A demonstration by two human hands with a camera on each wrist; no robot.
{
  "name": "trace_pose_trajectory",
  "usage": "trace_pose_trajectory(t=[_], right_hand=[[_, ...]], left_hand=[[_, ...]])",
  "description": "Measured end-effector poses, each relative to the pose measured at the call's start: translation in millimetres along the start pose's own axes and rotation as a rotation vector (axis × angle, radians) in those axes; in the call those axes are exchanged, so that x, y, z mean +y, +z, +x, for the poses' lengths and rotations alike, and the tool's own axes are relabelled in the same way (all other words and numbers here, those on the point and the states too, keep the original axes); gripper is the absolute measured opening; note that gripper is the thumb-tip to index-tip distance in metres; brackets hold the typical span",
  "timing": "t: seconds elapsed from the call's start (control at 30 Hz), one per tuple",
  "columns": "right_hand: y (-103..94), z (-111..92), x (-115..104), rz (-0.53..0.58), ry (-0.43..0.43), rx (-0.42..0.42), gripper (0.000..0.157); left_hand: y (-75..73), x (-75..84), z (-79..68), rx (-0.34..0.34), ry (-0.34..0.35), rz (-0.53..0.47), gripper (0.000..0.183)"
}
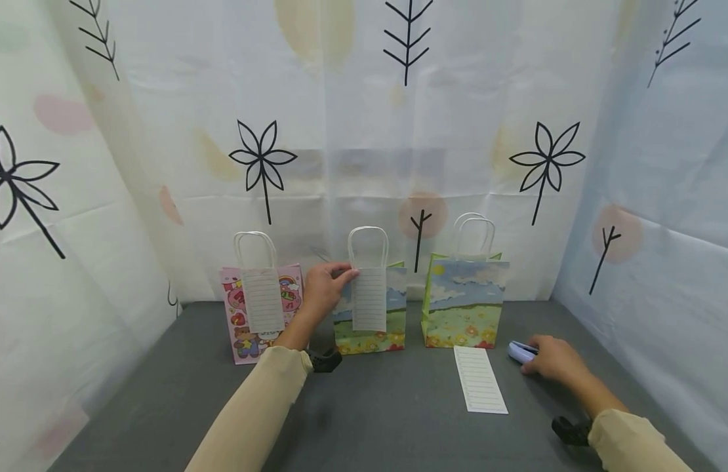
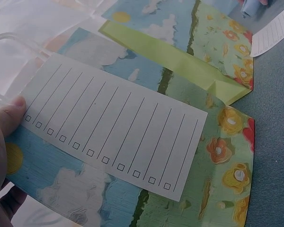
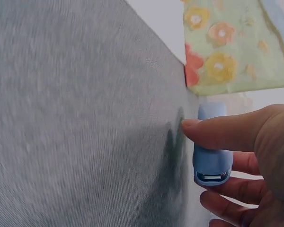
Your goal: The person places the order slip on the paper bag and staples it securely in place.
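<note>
My left hand [image 1: 324, 288] pinches the upper left edge of a lined paper slip [image 2: 113, 127] against the middle paper bag [image 1: 343, 334], thumb in front and fingers behind. That bag shows a blue sky and a flowery meadow, and its white handle [image 1: 367, 229] stands up. The slip hangs flat over its front. Over at the right, my right hand [image 1: 555, 359] grips a small light-blue stapler [image 3: 212, 158], thumb on one side and fingers on the other. The stapler is low over the table or on it; I cannot tell which.
A pink cartoon bag [image 1: 239, 337] with a lined slip [image 1: 263, 301] on its front stands at the left. A second meadow bag [image 1: 464, 314] is at the right, with a loose lined slip [image 1: 481, 380] lying before it. Patterned cloth [image 1: 364, 118] encloses the grey table [image 1: 387, 419].
</note>
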State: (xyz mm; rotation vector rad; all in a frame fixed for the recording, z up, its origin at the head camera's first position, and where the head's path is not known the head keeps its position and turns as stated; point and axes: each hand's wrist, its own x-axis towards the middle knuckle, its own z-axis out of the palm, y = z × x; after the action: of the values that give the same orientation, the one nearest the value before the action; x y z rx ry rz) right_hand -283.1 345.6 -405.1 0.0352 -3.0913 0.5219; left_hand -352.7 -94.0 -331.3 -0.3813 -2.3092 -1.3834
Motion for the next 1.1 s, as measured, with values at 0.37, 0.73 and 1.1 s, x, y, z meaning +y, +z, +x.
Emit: trace_pose_trajectory(t=[0.37, 0.73, 1.1], right_hand=[[-1.3, -18.8, -16.4, 0.134, -0.003, 0.097, 0.057], [1.4, -38.9, -38.2, 0.205, -0.042, 0.228, 0.058], [5.4, -42.7, -69.3, 0.273, -0.065, 0.242, 0.057]], left_hand=[[0.3, 0.6, 0.3, -0.005, -0.004, 0.016, 0.023], [0.1, 0.3, 0.2, -0.008, 0.000, 0.007, 0.023], [-1.6, 1.7, -0.5, -0.019, 0.009, 0.019, 0.024]])
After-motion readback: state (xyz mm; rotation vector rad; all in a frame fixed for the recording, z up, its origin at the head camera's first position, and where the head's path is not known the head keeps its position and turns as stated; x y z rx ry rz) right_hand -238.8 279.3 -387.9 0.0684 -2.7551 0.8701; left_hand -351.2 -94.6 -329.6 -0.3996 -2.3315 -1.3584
